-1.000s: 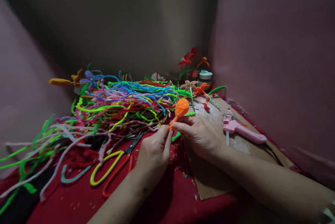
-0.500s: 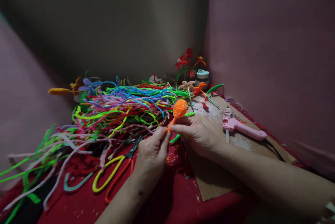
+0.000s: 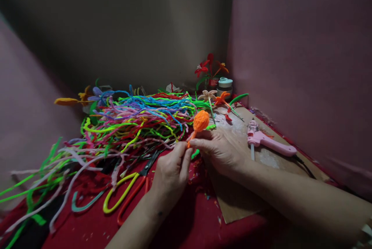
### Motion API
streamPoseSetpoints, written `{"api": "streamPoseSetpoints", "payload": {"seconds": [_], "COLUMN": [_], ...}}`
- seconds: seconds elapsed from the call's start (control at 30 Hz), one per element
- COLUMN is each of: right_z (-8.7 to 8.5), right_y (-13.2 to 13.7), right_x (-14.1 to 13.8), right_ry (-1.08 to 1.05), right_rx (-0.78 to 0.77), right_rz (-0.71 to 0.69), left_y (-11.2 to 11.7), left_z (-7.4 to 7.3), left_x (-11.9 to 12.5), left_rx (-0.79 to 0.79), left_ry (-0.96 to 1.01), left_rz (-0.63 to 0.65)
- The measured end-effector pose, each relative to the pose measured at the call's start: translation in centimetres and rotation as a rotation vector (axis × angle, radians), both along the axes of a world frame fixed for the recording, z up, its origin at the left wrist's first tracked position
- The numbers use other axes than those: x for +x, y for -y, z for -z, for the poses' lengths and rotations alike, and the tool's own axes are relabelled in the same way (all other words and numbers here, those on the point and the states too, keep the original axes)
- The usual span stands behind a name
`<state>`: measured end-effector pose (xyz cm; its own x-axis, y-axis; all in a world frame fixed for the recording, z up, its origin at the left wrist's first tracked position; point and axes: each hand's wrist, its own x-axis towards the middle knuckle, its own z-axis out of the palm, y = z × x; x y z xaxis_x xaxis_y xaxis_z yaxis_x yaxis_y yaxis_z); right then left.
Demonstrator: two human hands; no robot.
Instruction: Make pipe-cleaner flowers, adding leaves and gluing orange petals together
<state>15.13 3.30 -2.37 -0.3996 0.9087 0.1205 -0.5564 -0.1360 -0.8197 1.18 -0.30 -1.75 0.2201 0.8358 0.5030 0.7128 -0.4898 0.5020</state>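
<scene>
An orange pipe-cleaner bud (image 3: 201, 120) with a rounded head and a short twisted stem is held upright between my hands, tilted a little to the right. My left hand (image 3: 171, 167) pinches the lower end of the stem between thumb and finger. Higher on the same stem, the fingertips of my right hand (image 3: 216, 150) press together just under the head. Scissors (image 3: 128, 191) with one yellow and one red handle lie beside my left wrist. Behind my hands spreads a heap of pipe cleaners (image 3: 145, 113) in many colours.
On a brown board (image 3: 241, 202) to the right rests a pink glue gun (image 3: 269, 143) with its cord trailing off. Finished flowers (image 3: 222, 99) and a lidded jar (image 3: 225, 86) stand at the back. Red cloth (image 3: 87, 229) with scraps covers the table, walls rising behind and right.
The orange bud and both hands have shifted very slightly to the right, and the bud has turned a little. Both hands keep their pinch on the stem.
</scene>
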Motion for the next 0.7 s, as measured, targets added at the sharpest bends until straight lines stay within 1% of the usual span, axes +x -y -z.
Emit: {"api": "streamPoseSetpoints", "payload": {"seconds": [0.1, 0.17, 0.23, 0.33, 0.43, 0.57, 0.63, 0.7], "right_z": [-0.3, -0.5, -0.7, -0.9, -1.3, -2.3, -2.9, -3.2], "right_y": [0.0, 0.1, 0.3, 0.6, 0.5, -0.3, -0.8, -1.3], "right_x": [-0.1, -0.2, -0.4, -0.7, -0.9, -1.0, -1.3, -1.6], "right_ry": [0.027, 0.047, 0.055, 0.061, 0.081, 0.075, 0.072, 0.056], "right_rx": [-0.004, -0.010, -0.006, 0.003, -0.001, 0.021, 0.034, 0.044], "right_rz": [0.010, 0.033, 0.073, 0.122, 0.152, 0.156, 0.141, 0.158], "left_y": [-0.3, -0.4, -0.6, -1.0, -1.6, -2.6, -3.2, -3.7], "left_z": [0.3, 0.4, 0.4, 0.1, -1.2, -4.0, -5.1, -5.4], "left_x": [-0.2, -0.3, -0.4, -0.6, -1.0, -2.1, -2.7, -2.9], "left_rx": [0.060, 0.043, -0.012, -0.146, -0.318, -0.571, -0.638, -0.635], "left_ry": [-0.051, -0.050, -0.012, 0.122, 0.276, 0.349, 0.377, 0.439], "left_rz": [-0.029, -0.041, -0.057, -0.035, 0.054, 0.208, 0.258, 0.253]}}
